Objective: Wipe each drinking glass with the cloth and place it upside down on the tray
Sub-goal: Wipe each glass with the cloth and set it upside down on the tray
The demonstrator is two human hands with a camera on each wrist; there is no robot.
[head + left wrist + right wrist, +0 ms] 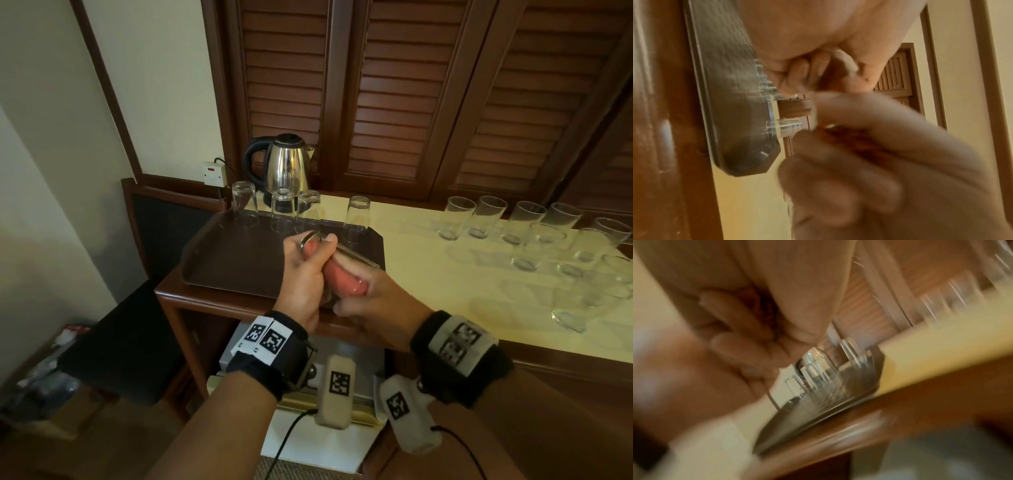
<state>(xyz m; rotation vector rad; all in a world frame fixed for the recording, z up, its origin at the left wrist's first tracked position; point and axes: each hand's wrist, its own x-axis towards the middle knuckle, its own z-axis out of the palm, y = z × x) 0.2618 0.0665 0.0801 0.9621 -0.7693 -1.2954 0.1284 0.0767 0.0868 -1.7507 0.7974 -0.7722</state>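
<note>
Surroundings: a steel kettle (pixel 286 164) with a black handle stands at the back of the cream counter (pixel 428 274), just behind the tray; a wall socket (pixel 214 173) sits to its left, and louvred wooden doors (pixel 394 96) rise behind.
Waiting glasses: a cluster of upright glasses (pixel 555 246) stands on the counter well to my right, apart from the tray.
Obstructions: my two hands sit over the near right part of the tray and hide that corner from the head view.
Tray: the dark brown tray (pixel 233 260) lies at the left end of the counter, its near edge close to the wooden counter front.
Finished glasses: four glasses (pixel 284 209) stand upside down in a row along the tray's far side, the rightmost near the far right corner.
Glass in hand: a clear glass (pixel 346 255) lies tilted on its side above the tray, base toward the upper left, mouth toward the lower right.
Cloth: a pink-orange cloth (pixel 346 281) fills the mouth end of the glass and bunches out below it.
Left hand: my left hand (pixel 303 274) is wrapped round the base end of the glass, thumb and fingers curled tight on it.
Right hand: my right hand (pixel 373 308) has its fingers curled round the cloth at the glass's mouth; both wrist views are blurred, and how deep the fingers go I cannot tell.
</note>
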